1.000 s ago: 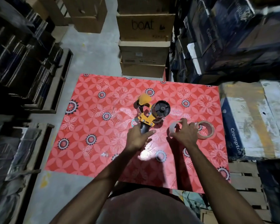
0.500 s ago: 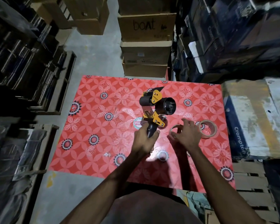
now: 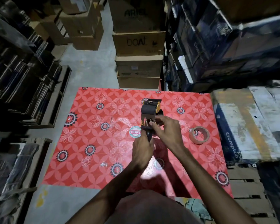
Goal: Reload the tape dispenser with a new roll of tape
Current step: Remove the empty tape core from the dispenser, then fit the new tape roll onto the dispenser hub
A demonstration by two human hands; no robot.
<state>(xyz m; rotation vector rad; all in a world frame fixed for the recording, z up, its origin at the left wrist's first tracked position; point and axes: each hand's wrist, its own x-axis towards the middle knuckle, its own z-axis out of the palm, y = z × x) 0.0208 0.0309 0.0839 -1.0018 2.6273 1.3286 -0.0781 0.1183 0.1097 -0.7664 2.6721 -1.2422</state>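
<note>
Nearest the camera, two bare forearms reach forward over a bench [image 3: 90, 167] covered in a red floral-patterned sheet. A small empty tape core [image 3: 159, 162] lies flat on the sheet between the forearms, beside a bright glare patch. The left hand [image 3: 143, 150] is closed in a fist around the dark handle of the tape dispenser [image 3: 149, 113], holding it up off the bench with its head pointing away from the person. The right hand [image 3: 166, 130] sits just beside it on the right, its fingers [image 3: 153, 125] curled and pinched in against the dispenser's yellow body below the black roller; whether they actually grip a part there cannot be told. A round sticker [image 3: 135, 131] lies on the sheet just left of the handle. To the right, well apart from both hands, a brown tape roll [image 3: 199, 135] rests on the bench. Beyond the far edge stand stacked cardboard boxes [image 3: 138, 44], one marked "boAt"
</note>
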